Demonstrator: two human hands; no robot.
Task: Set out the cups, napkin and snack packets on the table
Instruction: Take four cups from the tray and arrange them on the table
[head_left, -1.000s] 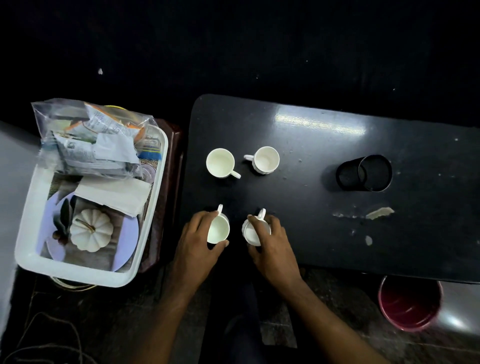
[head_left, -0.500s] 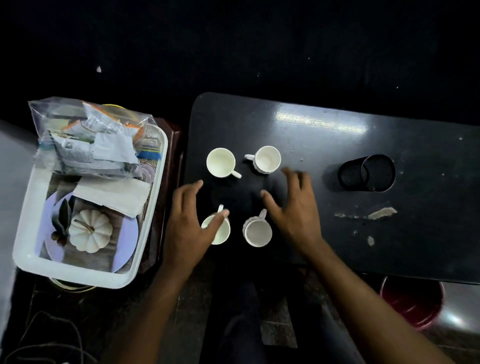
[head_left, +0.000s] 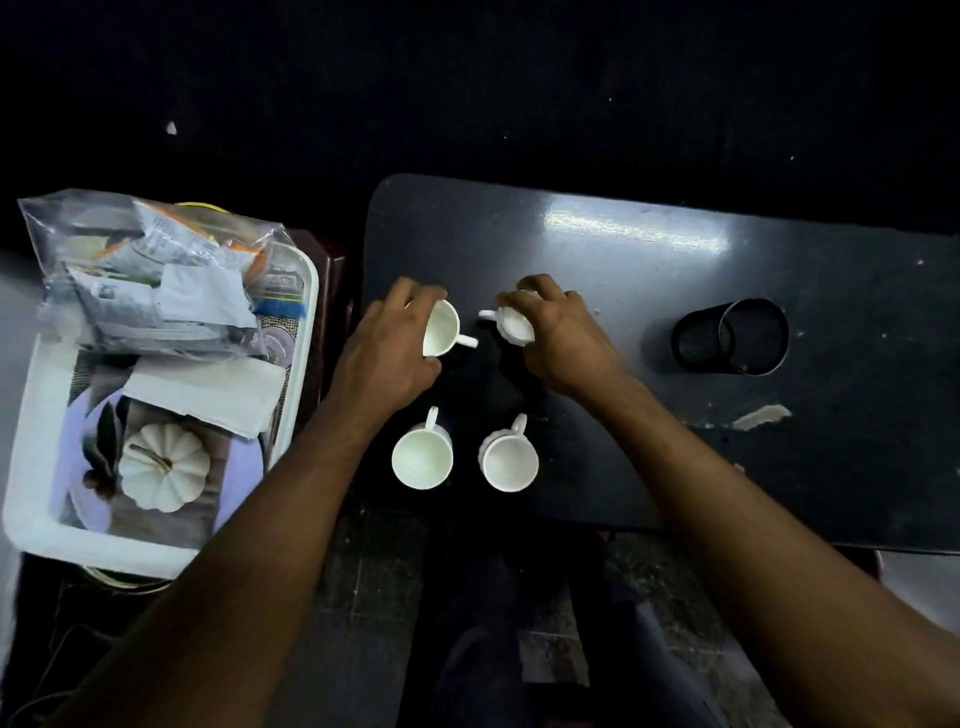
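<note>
- Four white cups sit on the left part of the dark table (head_left: 649, 291), in two rows of two.
- The far left cup (head_left: 441, 328) is tipped, its mouth facing right and its handle pointing right; the left hand (head_left: 387, 353) has its fingers curled around the cup's body, gripping it.
- The far right cup (head_left: 514, 325) is also tilted, its handle pointing left toward the other cup; the right hand (head_left: 558, 338) closes over it from the right, fingers wrapped on its rim and side.
- The near left cup (head_left: 422, 460) stands upright, handle pointing away from the person, apart from both hands.
- The near right cup (head_left: 509, 462) stands upright just beside it, handle likewise pointing away.
- A white tray (head_left: 41, 530) lies left of the table, well apart from the cups.
- Inside it, a clear bag of snack packets (head_left: 150, 275) fills the far end, with a folded white napkin (head_left: 208, 389) lying just in front of it.
- A small white pumpkin (head_left: 163, 465) rests on a pale plate (head_left: 234, 467) at the tray's near end.
- A black mesh holder (head_left: 732, 336) lies on its side on the table, to the right of the hands.
</note>
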